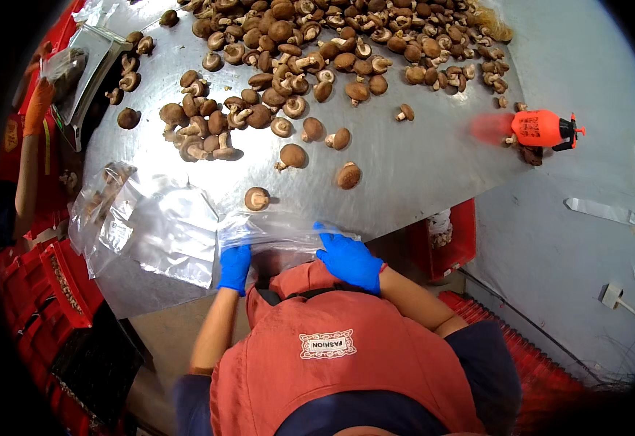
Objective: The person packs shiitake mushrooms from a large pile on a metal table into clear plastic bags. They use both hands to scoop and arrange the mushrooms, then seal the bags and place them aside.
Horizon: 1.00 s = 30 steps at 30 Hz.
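A clear plastic bag [279, 223] is stretched sideways between my hands at the near edge of the metal table. My left hand [235, 267], in a blue glove, grips its left end, with the fingertips partly behind the film. At its right end my right hand [350, 262], also blue-gloved, holds the film with the index finger extended. A single shiitake mushroom [257, 199] lies stem up just beyond the bag. To the left are flat clear bags [173, 229] and a plastic bag with mushrooms inside [107, 191].
A large heap of shiitake mushrooms [282, 30] covers the table's far side. An orange pump sprayer [538, 128] stands at the right. A red crate [462, 240] sits below the table. At left, a co-worker's orange-gloved hand [39, 103] holds a bag by a scale [91, 71].
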Each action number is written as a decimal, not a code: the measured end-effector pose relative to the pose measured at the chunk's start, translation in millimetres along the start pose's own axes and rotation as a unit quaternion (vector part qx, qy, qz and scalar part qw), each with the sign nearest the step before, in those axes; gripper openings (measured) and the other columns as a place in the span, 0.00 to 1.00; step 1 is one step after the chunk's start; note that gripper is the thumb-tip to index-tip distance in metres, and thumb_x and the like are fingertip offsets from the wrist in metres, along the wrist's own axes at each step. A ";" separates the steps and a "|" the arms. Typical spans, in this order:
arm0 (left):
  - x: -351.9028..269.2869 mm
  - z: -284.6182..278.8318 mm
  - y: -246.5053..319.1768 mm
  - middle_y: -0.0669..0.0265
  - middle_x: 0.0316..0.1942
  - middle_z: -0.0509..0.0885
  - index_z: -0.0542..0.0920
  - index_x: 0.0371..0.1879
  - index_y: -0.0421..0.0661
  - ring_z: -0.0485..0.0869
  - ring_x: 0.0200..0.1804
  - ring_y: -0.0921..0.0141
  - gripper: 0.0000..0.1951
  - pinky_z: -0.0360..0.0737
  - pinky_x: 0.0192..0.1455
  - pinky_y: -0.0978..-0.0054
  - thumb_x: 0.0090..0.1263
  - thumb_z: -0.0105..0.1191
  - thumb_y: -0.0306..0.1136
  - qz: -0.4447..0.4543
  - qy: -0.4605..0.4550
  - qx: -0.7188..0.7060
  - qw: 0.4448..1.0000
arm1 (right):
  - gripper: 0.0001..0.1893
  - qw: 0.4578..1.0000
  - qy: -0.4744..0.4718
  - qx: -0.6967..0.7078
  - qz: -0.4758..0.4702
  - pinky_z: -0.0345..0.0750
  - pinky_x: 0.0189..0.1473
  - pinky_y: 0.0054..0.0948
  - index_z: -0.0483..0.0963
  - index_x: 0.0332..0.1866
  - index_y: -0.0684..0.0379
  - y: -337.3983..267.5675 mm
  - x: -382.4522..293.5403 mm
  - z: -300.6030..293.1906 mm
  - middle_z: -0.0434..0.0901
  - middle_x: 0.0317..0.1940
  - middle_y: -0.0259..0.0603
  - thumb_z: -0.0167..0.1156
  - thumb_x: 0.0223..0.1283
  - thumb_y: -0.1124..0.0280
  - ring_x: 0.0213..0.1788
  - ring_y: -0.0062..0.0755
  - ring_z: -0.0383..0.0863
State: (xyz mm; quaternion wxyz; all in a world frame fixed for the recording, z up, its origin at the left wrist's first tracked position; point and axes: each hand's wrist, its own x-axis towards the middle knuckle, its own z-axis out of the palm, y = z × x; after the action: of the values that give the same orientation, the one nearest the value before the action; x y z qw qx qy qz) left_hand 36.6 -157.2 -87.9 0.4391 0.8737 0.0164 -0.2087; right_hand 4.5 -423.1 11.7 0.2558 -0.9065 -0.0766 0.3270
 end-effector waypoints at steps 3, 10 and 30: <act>9.9 20.3 37.1 0.58 0.49 0.74 0.69 0.53 0.41 0.74 0.50 0.68 0.18 0.73 0.50 0.72 0.69 0.40 0.37 -0.212 0.121 -0.614 0.751 | 0.30 0.981 0.041 0.188 0.037 0.62 0.60 0.40 0.48 0.66 0.62 11.9 0.5 -0.7 0.55 0.60 0.61 0.47 0.58 0.70 0.59 0.56 0.61; 77.8 60.8 76.1 0.68 0.41 0.73 0.58 0.61 0.48 0.72 0.37 0.77 0.25 0.74 0.36 0.81 0.65 0.49 0.28 -0.142 0.107 -0.501 0.847 | 0.29 0.765 0.143 0.615 0.129 0.64 0.58 0.32 0.49 0.66 0.59 77.7 13.1 1.0 0.57 0.62 0.46 0.47 0.61 0.70 0.59 0.34 0.62; 223.9 154.9 176.0 0.64 0.51 0.71 0.63 0.57 0.46 0.71 0.52 0.65 0.18 0.72 0.53 0.67 0.70 0.40 0.36 -0.037 0.073 -0.648 0.757 | 0.19 0.694 0.379 0.608 -0.067 0.62 0.58 0.26 0.66 0.56 0.63 191.8 240.2 -191.2 0.69 0.53 0.39 0.47 0.64 0.63 0.55 0.27 0.66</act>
State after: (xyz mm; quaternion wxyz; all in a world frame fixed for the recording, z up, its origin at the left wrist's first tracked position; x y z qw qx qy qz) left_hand 223.9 -419.8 -120.6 0.8898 0.3914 0.2124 -0.0995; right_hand 305.9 -593.2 -94.5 0.7797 -0.5928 0.1818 -0.0872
